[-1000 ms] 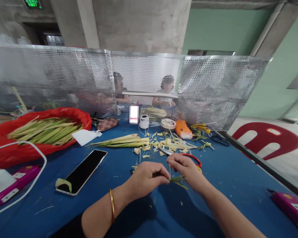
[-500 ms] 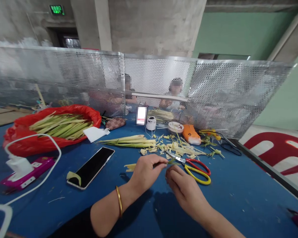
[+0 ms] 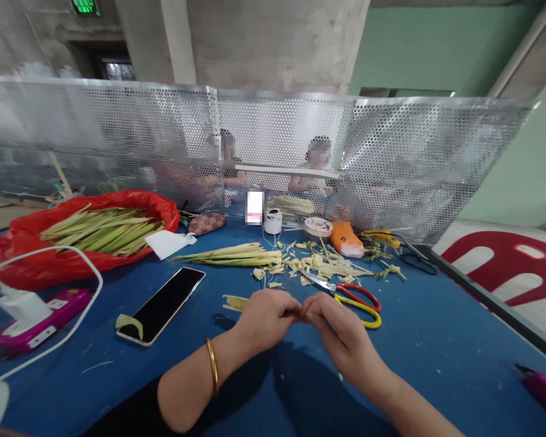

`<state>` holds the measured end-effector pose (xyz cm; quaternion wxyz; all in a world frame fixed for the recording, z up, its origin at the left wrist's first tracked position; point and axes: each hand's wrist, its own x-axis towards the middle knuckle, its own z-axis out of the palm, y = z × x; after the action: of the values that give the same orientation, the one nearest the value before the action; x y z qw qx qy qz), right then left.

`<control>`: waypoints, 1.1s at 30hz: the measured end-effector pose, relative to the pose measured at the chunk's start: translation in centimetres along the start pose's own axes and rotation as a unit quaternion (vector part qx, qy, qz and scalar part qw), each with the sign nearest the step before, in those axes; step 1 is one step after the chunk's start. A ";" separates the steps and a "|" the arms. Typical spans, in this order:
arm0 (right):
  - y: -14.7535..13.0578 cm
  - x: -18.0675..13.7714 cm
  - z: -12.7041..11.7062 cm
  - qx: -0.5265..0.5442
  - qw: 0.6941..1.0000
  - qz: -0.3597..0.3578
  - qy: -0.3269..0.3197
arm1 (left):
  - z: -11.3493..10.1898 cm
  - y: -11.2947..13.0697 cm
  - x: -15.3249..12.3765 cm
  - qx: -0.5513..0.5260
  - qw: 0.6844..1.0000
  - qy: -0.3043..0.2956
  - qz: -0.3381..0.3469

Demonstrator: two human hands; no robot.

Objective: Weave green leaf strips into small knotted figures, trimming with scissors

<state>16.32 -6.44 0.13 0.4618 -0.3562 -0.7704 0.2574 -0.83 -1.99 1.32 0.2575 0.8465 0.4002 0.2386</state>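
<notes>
Right grip has met left grip, leaf seemingly jutting out leftward.

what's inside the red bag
The red bag holds a heap of long green and yellowish leaves; anything beneath the top ones is covered and can't be seen.

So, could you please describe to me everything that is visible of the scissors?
The scissors lie flat on the blue table, just beyond the right hand, and neither hand holds them. Their blades are silver and look like metal, with the tips pointing away and to the left, at the pale plant scraps. The handle has one red loop and one yellow loop, smooth like plastic; the yellow is nearer. I cannot tell if the blades are fully closed.
</notes>
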 end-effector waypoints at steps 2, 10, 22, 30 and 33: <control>0.5 0.2 -0.5 0.009 0.999 0.045 0.029 | 0.0 0.2 -0.1 -0.032 0.999 -0.042 0.007; 3.0 1.4 -1.9 0.079 0.967 0.238 0.052 | -0.7 1.5 -0.3 -0.214 0.975 -0.051 -0.042; 1.1 0.1 0.7 -0.040 0.988 0.130 -0.067 | -0.2 0.4 0.3 -0.220 0.960 0.104 -0.135; 0.1 -0.4 0.7 -0.052 0.998 -0.020 -0.006 | 0.2 0.7 0.2 -0.448 0.854 0.035 -0.263; 0.3 -0.2 0.8 0.025 1.000 0.005 -0.016 | 0.3 0.6 0.3 -0.519 0.797 0.001 -0.310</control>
<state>15.76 -6.45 -0.50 0.4572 -0.3441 -0.7693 0.2840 -0.14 -2.15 1.48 0.7180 0.4164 0.4573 0.3194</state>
